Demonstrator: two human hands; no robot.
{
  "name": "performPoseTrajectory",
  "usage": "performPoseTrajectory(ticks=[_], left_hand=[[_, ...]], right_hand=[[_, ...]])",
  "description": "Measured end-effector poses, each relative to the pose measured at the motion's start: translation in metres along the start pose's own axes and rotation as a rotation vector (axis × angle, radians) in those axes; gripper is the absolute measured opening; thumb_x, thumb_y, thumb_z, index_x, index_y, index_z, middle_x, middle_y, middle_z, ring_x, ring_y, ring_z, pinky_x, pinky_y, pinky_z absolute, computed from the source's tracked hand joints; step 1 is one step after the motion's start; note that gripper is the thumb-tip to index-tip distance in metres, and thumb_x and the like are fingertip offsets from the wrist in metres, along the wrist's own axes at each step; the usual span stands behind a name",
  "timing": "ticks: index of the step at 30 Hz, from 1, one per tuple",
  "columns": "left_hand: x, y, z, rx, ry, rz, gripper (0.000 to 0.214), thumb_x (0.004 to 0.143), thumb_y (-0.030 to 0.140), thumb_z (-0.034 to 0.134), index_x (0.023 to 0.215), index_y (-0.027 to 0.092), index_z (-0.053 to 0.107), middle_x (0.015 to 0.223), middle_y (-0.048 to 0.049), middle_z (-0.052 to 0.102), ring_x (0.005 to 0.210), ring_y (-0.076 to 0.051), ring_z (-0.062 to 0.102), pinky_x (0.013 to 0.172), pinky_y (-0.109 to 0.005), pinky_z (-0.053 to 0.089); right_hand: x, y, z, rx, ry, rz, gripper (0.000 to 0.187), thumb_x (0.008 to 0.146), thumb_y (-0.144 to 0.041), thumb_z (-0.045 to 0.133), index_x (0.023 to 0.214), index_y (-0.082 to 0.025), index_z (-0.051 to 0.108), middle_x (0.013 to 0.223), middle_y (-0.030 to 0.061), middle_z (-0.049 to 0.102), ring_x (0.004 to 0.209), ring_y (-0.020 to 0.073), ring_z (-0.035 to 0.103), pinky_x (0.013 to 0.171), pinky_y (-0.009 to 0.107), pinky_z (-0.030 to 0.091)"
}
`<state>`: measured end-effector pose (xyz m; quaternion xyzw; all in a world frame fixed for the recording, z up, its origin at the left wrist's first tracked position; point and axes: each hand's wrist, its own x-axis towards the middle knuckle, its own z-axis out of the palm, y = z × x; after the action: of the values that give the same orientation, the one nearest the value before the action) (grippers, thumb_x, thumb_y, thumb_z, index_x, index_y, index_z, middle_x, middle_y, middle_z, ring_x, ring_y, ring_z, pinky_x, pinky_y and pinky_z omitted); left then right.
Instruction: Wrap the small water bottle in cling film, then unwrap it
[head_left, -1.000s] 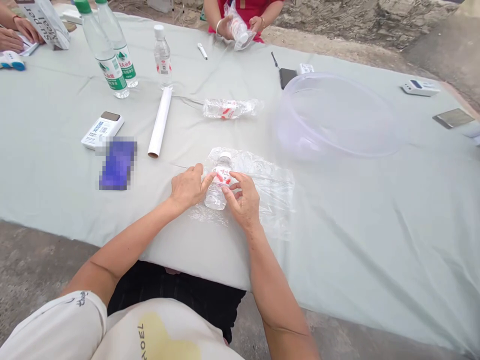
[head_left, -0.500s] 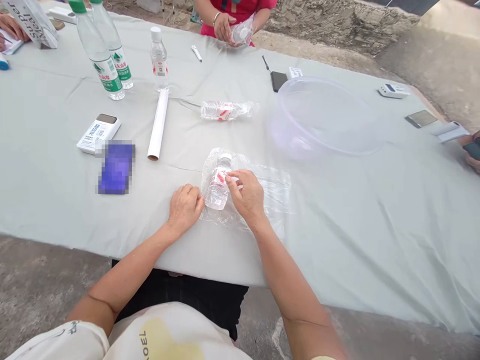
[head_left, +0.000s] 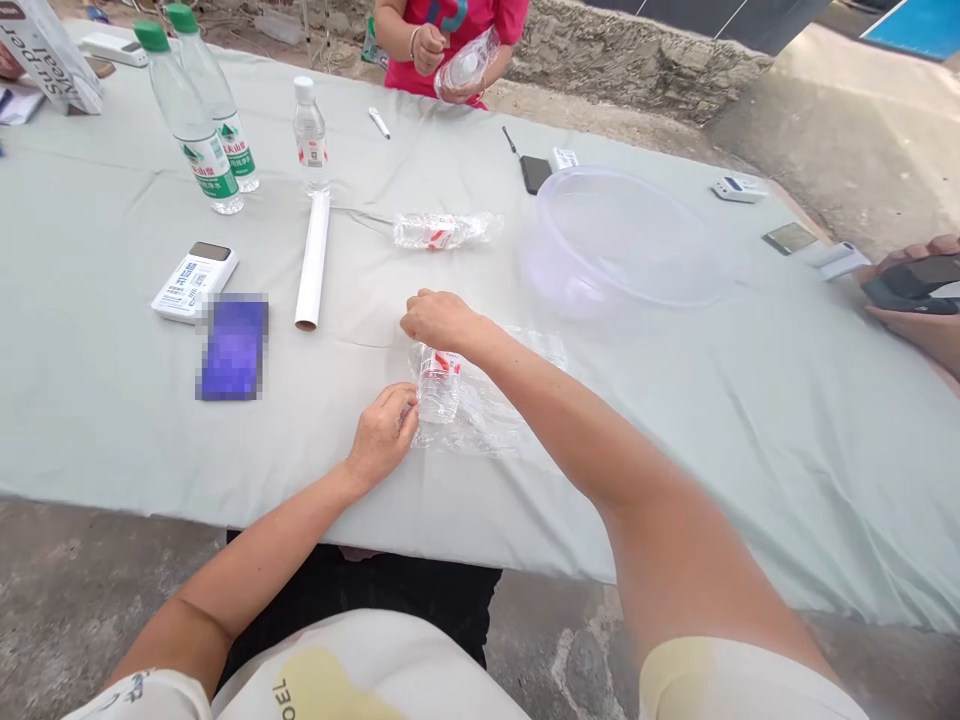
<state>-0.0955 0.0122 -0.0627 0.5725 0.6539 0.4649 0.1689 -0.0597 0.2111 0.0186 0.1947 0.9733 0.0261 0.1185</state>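
Observation:
A small clear water bottle (head_left: 439, 388) with a red and white label lies on a crumpled sheet of clear plastic wrap (head_left: 495, 425). The sheet spreads to its right across the table. My left hand (head_left: 384, 432) is closed at the near left edge of the wrap, beside the bottle's base, with its fingers pinched on the film. Over the bottle's cap end, my right hand (head_left: 442, 320) is closed with bent fingers on the far left edge of the wrap. It hides the cap and the bottle's upper part.
A white roll (head_left: 312, 262) lies left, near a power bank (head_left: 196, 282) and a blurred purple item (head_left: 234, 350). Tall green-capped bottles (head_left: 202, 165) and a smaller bottle (head_left: 310, 140) stand behind. A wrapped bottle (head_left: 442, 231) and clear basin (head_left: 630, 240) lie ahead. A person (head_left: 457, 50) stands opposite.
My right hand has moved from the bottle's right side across to its cap end, at the wrap's far left edge. My left hand stays near the bottle's base.

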Motion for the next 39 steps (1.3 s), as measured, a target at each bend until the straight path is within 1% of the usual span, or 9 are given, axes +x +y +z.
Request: performPoseTrajectory(ticks=[6,13,18,21,25,29,32,36,39], left_hand=[[-0.004,0.005,0.006,0.09,-0.029,0.175,0.021,0.097,0.018,0.042,0.1,0.02,0.062,0.116,-0.0094,0.071,0.113,-0.018,0.066,0.095,-0.034,0.055],[-0.008,0.03,0.02,0.366,-0.285,0.569,0.032,0.097,0.029,0.05,0.123,0.015,0.061,0.138,-0.0141,0.06,0.136,-0.032,0.049,0.099,-0.047,0.049],[0.0,0.058,0.045,0.495,-0.374,0.619,0.046,0.094,0.044,0.057,0.131,0.016,0.058,0.142,-0.017,0.055,0.135,-0.037,0.046,0.104,-0.054,0.039],[0.009,0.071,0.068,0.525,-0.431,0.658,0.046,0.093,0.048,0.059,0.124,0.014,0.062,0.133,-0.0184,0.06,0.136,-0.036,0.044,0.108,-0.057,0.033],[0.02,0.085,0.097,0.61,-0.507,0.693,0.047,0.087,0.048,0.066,0.116,0.012,0.065,0.118,-0.0202,0.066,0.135,-0.038,0.042,0.11,-0.059,0.028],[0.029,0.098,0.117,0.653,-0.599,0.707,0.053,0.084,0.05,0.07,0.119,0.01,0.065,0.102,-0.0196,0.071,0.128,-0.038,0.046,0.113,-0.06,0.023],[0.034,0.106,0.128,0.659,-0.618,0.703,0.063,0.082,0.047,0.072,0.131,0.009,0.059,0.117,-0.0227,0.068,0.133,-0.039,0.043,0.116,-0.062,0.017],[0.029,0.11,0.129,0.454,-0.688,0.889,0.053,0.085,0.041,0.07,0.131,0.016,0.059,0.14,-0.021,0.055,0.137,-0.036,0.043,0.117,-0.062,0.02],[0.019,0.102,0.114,0.203,-0.702,0.951,0.033,0.093,0.036,0.058,0.121,0.02,0.064,0.138,-0.0154,0.058,0.137,-0.029,0.046,0.114,-0.055,0.03]], right_hand=[[-0.046,0.014,0.0,0.127,0.113,0.214,0.03,0.088,-0.007,0.043,0.092,-0.018,0.071,0.099,0.0128,0.064,0.068,0.0195,0.059,0.06,0.033,0.038],[-0.109,0.049,0.048,0.608,0.335,0.294,0.03,0.095,-0.025,0.045,0.109,-0.018,0.07,0.114,0.01,0.071,0.103,0.0237,0.066,0.087,0.037,0.05],[-0.137,0.05,0.085,0.683,0.503,0.322,0.052,0.095,-0.059,0.045,0.125,-0.022,0.064,0.132,0.0107,0.065,0.128,0.0283,0.054,0.103,0.048,0.045],[-0.144,0.055,0.095,0.63,0.485,0.367,0.067,0.091,-0.071,0.04,0.12,-0.016,0.066,0.135,0.0163,0.061,0.131,0.0323,0.05,0.111,0.052,0.037],[-0.158,0.067,0.09,0.6,0.385,0.501,0.061,0.09,-0.068,0.045,0.105,-0.014,0.07,0.135,0.0194,0.059,0.129,0.0359,0.05,0.107,0.054,0.04],[-0.169,0.064,0.073,0.603,0.517,0.635,0.044,0.091,-0.049,0.056,0.123,-0.02,0.064,0.123,0.0136,0.064,0.097,0.0263,0.064,0.091,0.046,0.05],[-0.169,0.053,0.063,0.595,0.458,0.628,0.044,0.088,-0.047,0.061,0.126,-0.024,0.063,0.118,0.011,0.062,0.085,0.0224,0.064,0.08,0.04,0.053],[-0.169,0.057,0.06,0.664,0.357,0.732,0.056,0.081,-0.048,0.067,0.13,-0.023,0.06,0.123,0.0129,0.06,0.092,0.0252,0.065,0.079,0.039,0.052],[-0.179,0.073,0.067,0.775,0.367,0.766,0.048,0.084,-0.043,0.059,0.127,-0.021,0.062,0.129,0.0123,0.061,0.098,0.0258,0.065,0.085,0.04,0.051]])
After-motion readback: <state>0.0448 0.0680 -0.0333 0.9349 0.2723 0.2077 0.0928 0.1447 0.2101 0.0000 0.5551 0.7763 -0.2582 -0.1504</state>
